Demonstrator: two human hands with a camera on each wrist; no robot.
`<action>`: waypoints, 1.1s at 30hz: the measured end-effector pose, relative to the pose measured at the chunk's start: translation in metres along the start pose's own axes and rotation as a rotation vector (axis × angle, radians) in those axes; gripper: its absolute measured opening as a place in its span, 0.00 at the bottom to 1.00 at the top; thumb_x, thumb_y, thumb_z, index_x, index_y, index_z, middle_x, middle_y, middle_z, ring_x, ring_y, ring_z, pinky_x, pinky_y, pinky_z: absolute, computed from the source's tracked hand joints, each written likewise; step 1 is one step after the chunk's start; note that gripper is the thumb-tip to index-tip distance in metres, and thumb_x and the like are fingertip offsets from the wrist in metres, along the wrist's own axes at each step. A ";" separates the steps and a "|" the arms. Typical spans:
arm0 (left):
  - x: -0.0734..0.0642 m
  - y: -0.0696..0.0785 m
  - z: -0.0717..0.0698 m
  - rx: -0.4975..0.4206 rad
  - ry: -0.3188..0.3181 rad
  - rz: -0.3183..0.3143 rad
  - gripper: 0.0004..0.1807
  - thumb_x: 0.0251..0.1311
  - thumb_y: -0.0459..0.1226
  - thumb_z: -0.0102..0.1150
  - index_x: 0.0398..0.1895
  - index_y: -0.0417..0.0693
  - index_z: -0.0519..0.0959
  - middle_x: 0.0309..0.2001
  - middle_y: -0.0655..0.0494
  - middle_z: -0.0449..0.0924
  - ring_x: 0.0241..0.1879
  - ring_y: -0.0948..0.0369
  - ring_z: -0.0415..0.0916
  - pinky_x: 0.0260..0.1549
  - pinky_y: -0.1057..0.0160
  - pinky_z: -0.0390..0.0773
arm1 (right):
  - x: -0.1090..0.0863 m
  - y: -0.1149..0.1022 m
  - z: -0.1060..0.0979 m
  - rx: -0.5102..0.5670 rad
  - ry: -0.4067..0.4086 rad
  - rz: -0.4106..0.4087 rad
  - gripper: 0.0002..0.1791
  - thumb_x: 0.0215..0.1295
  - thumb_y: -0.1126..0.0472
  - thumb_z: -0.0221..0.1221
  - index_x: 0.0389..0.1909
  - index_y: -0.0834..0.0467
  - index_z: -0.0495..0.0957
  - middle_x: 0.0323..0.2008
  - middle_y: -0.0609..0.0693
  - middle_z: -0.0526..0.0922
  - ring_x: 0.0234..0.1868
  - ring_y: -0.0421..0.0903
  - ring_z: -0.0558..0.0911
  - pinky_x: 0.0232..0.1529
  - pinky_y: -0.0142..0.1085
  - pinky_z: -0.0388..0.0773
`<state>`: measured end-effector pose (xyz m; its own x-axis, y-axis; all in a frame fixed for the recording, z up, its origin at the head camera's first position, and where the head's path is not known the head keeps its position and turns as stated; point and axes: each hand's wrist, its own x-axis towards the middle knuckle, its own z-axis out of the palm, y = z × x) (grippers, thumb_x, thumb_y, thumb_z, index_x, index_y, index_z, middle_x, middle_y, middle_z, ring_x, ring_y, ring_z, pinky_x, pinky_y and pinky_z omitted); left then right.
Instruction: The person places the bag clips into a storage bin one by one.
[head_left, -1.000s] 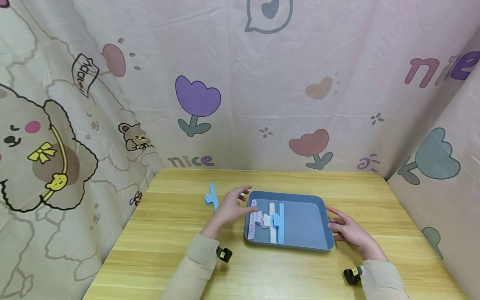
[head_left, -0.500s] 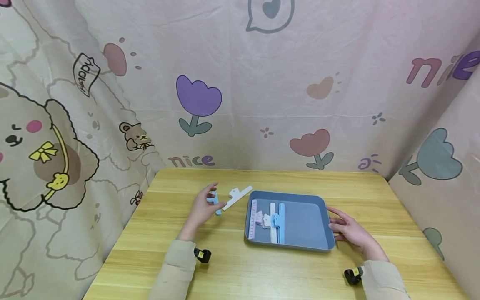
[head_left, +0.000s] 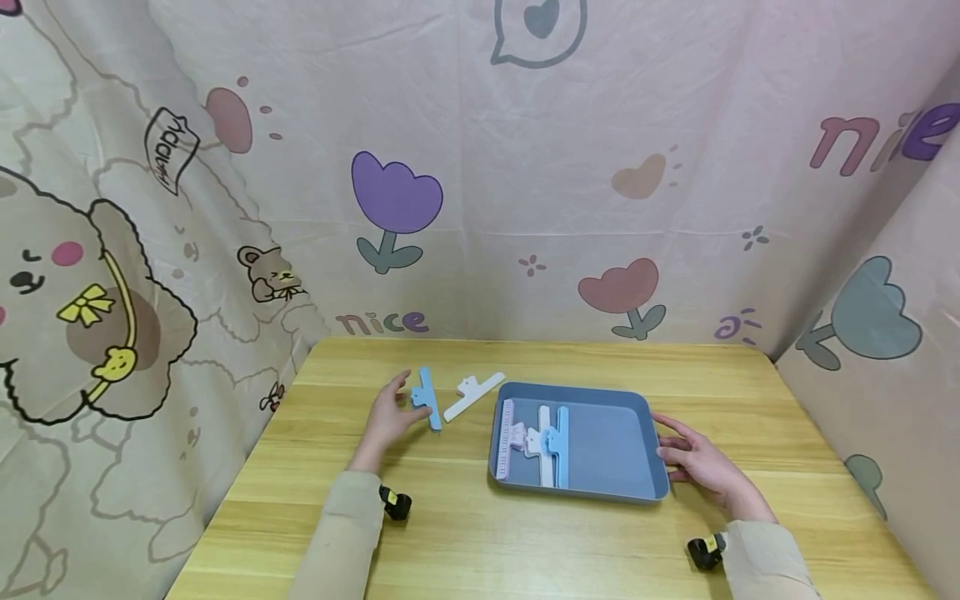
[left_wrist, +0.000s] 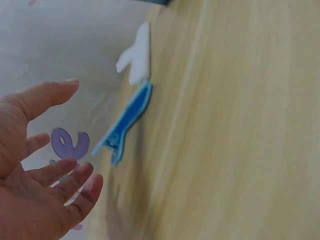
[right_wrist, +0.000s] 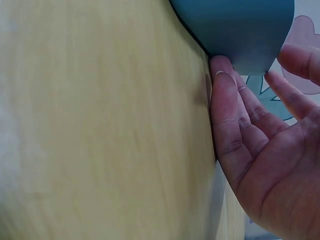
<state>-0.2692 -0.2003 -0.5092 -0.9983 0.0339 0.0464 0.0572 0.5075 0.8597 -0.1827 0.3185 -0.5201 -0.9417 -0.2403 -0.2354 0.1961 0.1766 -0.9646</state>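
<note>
My left hand (head_left: 386,421) is beside a loose light-blue clip (head_left: 428,404) on the table, fingers spread and thumb overlapping the clip in the head view. In the left wrist view a gap shows between the fingers and that blue clip (left_wrist: 127,117). A white clip (head_left: 472,395) lies slanted just right of it. My right hand (head_left: 705,462) rests its fingertips against the right wall of a grey-blue tray (head_left: 611,446); the right wrist view shows them low on the tray wall (right_wrist: 245,30). Inside the tray's left half lie a lilac clip (head_left: 506,442), a white clip (head_left: 545,475) and a blue clip (head_left: 563,462).
The wooden table (head_left: 525,550) ends at a patterned curtain (head_left: 480,283) behind, with more curtain at both sides. A small black camera sits on the left wrist (head_left: 396,503) and another on the right wrist (head_left: 705,552).
My left hand has moved left from the tray's left edge to the loose blue clip, uncovering the loose white clip. The right hand and the tray have stayed put.
</note>
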 end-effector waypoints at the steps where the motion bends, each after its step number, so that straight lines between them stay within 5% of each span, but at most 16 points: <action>1: 0.001 -0.001 0.000 -0.012 -0.003 -0.014 0.49 0.52 0.34 0.72 0.75 0.43 0.55 0.70 0.33 0.57 0.63 0.38 0.64 0.58 0.41 0.69 | 0.000 0.000 0.000 0.003 0.004 0.001 0.39 0.73 0.65 0.53 0.77 0.61 0.43 0.65 0.76 0.59 0.49 0.49 0.80 0.42 0.45 0.82; 12: 0.009 -0.012 0.001 -0.079 -0.028 -0.082 0.47 0.55 0.30 0.69 0.75 0.38 0.53 0.67 0.29 0.61 0.61 0.37 0.67 0.56 0.43 0.71 | 0.001 0.001 0.000 0.006 0.009 0.006 0.39 0.72 0.65 0.53 0.77 0.60 0.44 0.66 0.76 0.58 0.49 0.49 0.80 0.42 0.45 0.82; 33: 0.023 -0.018 0.007 0.045 0.004 -0.114 0.32 0.55 0.27 0.67 0.63 0.27 0.68 0.51 0.34 0.75 0.50 0.44 0.72 0.52 0.48 0.73 | 0.001 0.003 -0.001 0.008 0.001 0.002 0.39 0.72 0.65 0.54 0.77 0.61 0.43 0.65 0.76 0.60 0.49 0.48 0.80 0.43 0.46 0.82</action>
<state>-0.2936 -0.2025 -0.5275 -0.9984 -0.0294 -0.0488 -0.0570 0.5457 0.8360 -0.1839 0.3198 -0.5229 -0.9417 -0.2388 -0.2372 0.2002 0.1692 -0.9650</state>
